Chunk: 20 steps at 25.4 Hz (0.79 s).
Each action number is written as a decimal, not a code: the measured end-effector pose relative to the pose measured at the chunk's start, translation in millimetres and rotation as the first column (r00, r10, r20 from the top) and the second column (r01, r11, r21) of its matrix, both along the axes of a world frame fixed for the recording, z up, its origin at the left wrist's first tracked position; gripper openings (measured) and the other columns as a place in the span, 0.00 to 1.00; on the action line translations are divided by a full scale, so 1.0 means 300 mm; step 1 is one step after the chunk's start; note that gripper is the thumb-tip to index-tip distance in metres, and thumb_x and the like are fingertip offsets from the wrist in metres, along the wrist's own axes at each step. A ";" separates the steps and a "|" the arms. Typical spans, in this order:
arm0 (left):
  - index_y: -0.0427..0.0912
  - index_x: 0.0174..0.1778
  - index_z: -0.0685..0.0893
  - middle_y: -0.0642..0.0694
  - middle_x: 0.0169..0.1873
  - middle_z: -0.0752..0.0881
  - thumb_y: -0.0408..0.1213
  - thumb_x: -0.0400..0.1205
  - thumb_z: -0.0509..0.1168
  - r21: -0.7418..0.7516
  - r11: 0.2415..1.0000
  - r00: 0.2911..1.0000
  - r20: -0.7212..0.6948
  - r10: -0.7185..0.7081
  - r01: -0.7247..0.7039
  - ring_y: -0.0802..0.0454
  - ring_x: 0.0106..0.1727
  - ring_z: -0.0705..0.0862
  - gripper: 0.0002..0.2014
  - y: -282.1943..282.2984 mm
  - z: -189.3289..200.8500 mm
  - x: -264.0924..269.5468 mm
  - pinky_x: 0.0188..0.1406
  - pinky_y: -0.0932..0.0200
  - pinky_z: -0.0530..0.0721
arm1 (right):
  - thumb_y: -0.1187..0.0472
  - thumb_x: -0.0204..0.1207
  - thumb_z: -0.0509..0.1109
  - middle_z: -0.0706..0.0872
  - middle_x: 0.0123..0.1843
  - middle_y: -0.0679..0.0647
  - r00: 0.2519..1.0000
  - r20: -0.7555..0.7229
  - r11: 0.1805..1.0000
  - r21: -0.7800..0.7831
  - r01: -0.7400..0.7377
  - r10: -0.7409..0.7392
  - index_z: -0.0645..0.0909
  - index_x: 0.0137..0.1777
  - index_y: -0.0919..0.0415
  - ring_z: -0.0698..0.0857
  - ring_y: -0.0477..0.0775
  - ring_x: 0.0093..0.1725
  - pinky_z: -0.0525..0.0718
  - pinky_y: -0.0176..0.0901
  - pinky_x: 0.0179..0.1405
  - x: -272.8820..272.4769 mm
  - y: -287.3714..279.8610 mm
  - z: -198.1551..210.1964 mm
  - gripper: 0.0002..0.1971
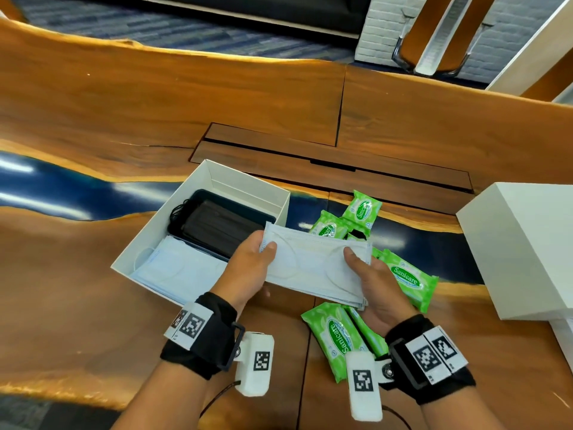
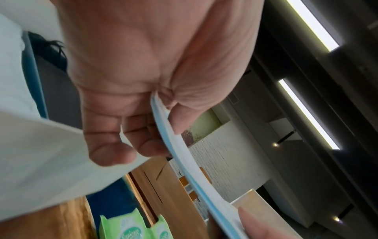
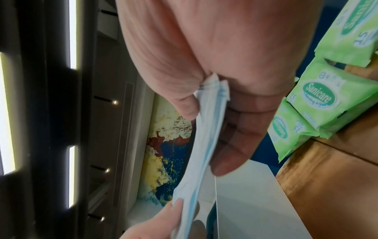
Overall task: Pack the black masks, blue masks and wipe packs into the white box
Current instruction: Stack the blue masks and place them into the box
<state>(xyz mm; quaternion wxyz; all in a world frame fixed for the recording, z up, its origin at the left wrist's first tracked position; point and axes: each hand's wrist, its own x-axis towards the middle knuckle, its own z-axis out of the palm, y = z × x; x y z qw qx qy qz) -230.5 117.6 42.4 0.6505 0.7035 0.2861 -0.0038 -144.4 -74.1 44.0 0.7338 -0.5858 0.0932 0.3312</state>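
Both hands hold a stack of blue masks flat in the air, just right of the open white box. My left hand pinches the stack's left end, thumb on top; my right hand pinches the right end. In the left wrist view the stack shows edge-on between thumb and fingers; the right wrist view shows the stack the same way. Inside the box lie black masks at the back and more blue masks at the front. Several green wipe packs lie on the table under and right of my hands.
The wooden table has a dark blue resin strip across it. A white box lid sits at the right edge. A dark hatch panel lies in the tabletop behind the box.
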 end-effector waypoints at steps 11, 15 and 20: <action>0.54 0.65 0.77 0.50 0.42 0.77 0.22 0.79 0.66 0.588 0.743 0.942 -0.281 -0.182 0.319 0.54 0.35 0.77 0.24 0.451 0.070 -0.103 0.25 0.68 0.76 | 0.75 0.75 0.70 0.85 0.43 0.59 0.802 0.333 0.850 -0.376 -0.369 0.496 0.85 0.54 0.60 0.86 0.55 0.39 0.91 0.55 0.40 -0.056 0.282 0.011 0.12; 0.50 0.55 0.75 0.41 0.49 0.82 0.23 0.73 0.69 0.643 0.653 0.892 -0.437 -0.118 0.401 0.44 0.43 0.80 0.21 0.611 0.027 -0.147 0.38 0.52 0.80 | 0.72 0.70 0.74 0.80 0.38 0.50 0.581 0.463 0.724 -0.582 -0.370 0.669 0.78 0.44 0.57 0.83 0.49 0.32 0.88 0.45 0.30 -0.098 0.459 0.003 0.11; 0.49 0.48 0.80 0.44 0.54 0.84 0.29 0.75 0.68 0.680 0.362 0.754 -0.646 -0.116 0.638 0.46 0.50 0.80 0.11 0.645 -0.042 -0.167 0.43 0.58 0.75 | 0.69 0.72 0.73 0.83 0.42 0.51 0.225 0.299 0.363 -0.862 -0.353 0.928 0.86 0.44 0.64 0.83 0.52 0.43 0.81 0.43 0.40 -0.127 0.597 -0.029 0.03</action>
